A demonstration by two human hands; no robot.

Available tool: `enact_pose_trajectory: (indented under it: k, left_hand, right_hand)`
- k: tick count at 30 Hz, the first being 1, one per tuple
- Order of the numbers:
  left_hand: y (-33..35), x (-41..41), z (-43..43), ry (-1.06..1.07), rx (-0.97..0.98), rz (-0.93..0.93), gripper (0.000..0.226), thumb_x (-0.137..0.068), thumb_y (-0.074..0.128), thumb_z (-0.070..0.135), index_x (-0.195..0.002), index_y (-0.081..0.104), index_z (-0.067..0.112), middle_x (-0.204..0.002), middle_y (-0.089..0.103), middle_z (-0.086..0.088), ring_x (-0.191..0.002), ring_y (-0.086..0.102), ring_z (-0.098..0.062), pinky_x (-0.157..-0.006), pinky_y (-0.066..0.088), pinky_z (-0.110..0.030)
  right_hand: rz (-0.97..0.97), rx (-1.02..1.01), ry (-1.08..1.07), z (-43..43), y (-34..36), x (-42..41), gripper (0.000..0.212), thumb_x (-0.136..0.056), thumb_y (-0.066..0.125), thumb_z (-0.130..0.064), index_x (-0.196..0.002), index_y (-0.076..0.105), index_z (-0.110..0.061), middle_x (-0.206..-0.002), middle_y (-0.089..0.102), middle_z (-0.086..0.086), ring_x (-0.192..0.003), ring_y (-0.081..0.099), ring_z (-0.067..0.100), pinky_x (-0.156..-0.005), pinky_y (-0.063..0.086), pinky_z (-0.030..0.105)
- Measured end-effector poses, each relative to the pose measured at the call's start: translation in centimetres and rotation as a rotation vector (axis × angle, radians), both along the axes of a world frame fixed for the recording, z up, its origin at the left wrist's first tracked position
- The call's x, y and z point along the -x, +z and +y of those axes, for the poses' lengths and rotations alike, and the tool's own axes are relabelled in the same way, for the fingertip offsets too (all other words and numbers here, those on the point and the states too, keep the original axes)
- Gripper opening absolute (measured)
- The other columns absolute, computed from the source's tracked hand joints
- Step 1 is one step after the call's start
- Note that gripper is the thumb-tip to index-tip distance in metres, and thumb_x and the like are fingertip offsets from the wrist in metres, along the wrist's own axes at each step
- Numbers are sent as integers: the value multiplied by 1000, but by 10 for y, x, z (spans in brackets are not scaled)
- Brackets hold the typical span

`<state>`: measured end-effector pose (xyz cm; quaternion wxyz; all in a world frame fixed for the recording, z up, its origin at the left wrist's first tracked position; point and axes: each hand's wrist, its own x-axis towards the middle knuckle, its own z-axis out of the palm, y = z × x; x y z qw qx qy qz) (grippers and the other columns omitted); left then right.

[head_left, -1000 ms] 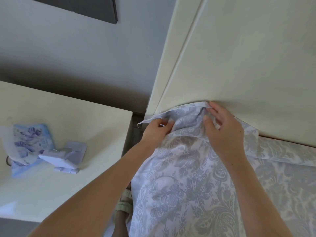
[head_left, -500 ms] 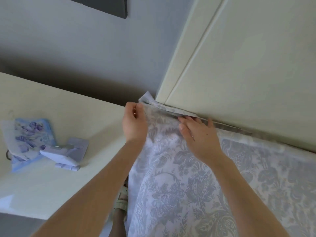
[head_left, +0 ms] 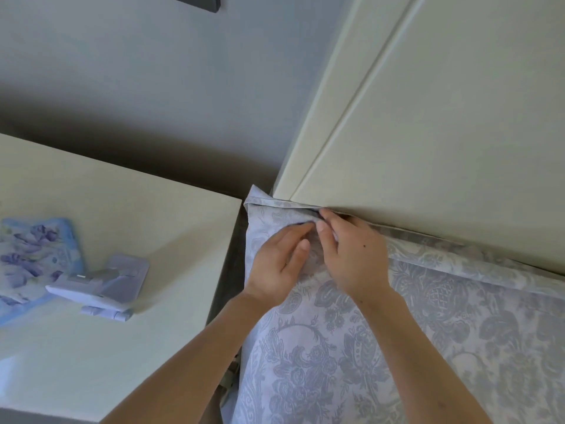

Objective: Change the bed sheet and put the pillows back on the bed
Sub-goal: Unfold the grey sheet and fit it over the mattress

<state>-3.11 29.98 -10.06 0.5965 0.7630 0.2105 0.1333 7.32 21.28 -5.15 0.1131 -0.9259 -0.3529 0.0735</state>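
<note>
A pale blue-grey bed sheet [head_left: 351, 347] with a floral pattern covers the bed's top left corner, below the cream headboard [head_left: 443, 133]. Its corner [head_left: 256, 198] pokes up beside the headboard's left end. My left hand [head_left: 279, 266] lies on the sheet with fingers nearly straight, their tips at a fold by the headboard. My right hand [head_left: 351, 252] rests next to it, fingertips pressed into the gap where sheet meets headboard. Both hands touch at the fingertips. No pillows are in view.
A cream bedside table [head_left: 107, 240] stands left of the bed, with a narrow dark gap between them. On it lie a lilac folding stand [head_left: 104, 284] and a blue floral packet [head_left: 33, 258]. A grey wall rises behind.
My left hand let go of the sheet's corner and moved right, onto the sheet beside my right hand. The sheet edge now lies flatter along the headboard.
</note>
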Motion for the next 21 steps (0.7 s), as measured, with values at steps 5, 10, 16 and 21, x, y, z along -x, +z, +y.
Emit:
enact_pose_trajectory:
  k: [5, 10, 16, 21]
  left_hand:
    - [-30, -15, 4, 12, 116, 131, 57, -92, 28, 57, -133, 53, 26, -135, 53, 11, -130, 42, -9, -111, 32, -42]
    - [-48, -33, 6, 101, 488, 330, 70, -75, 31, 85, -117, 62, 40, -133, 56, 6, -129, 45, -16, -112, 29, -45]
    - [-53, -47, 14, 122, 592, 511, 98, -54, 4, 100, -114, 62, 47, -132, 55, 9, -134, 37, -19, -114, 20, -46]
    - [-56, -56, 10, 117, 552, 542, 112, -51, -3, 100, -128, 52, 40, -136, 51, 9, -136, 35, -20, -113, 21, -49]
  right_hand:
    - [182, 88, -7, -7, -25, -7, 70, -85, 5, -60, -129, 53, -32, -120, 63, -2, -118, 52, 18, -100, 34, 36]
    - [258, 173, -16, -5, -30, -8, 80, -78, -6, -62, -126, 52, -36, -122, 61, -3, -121, 46, 17, -101, 29, 36]
    - [225, 79, -50, -2, -16, -16, 50, -102, 20, -42, -93, 67, -26, -88, 69, 2, -94, 62, 25, -76, 41, 31]
    - [170, -52, 16, -8, -18, -8, 58, -93, 14, -46, -99, 67, -24, -94, 70, -6, -96, 61, 18, -85, 44, 35]
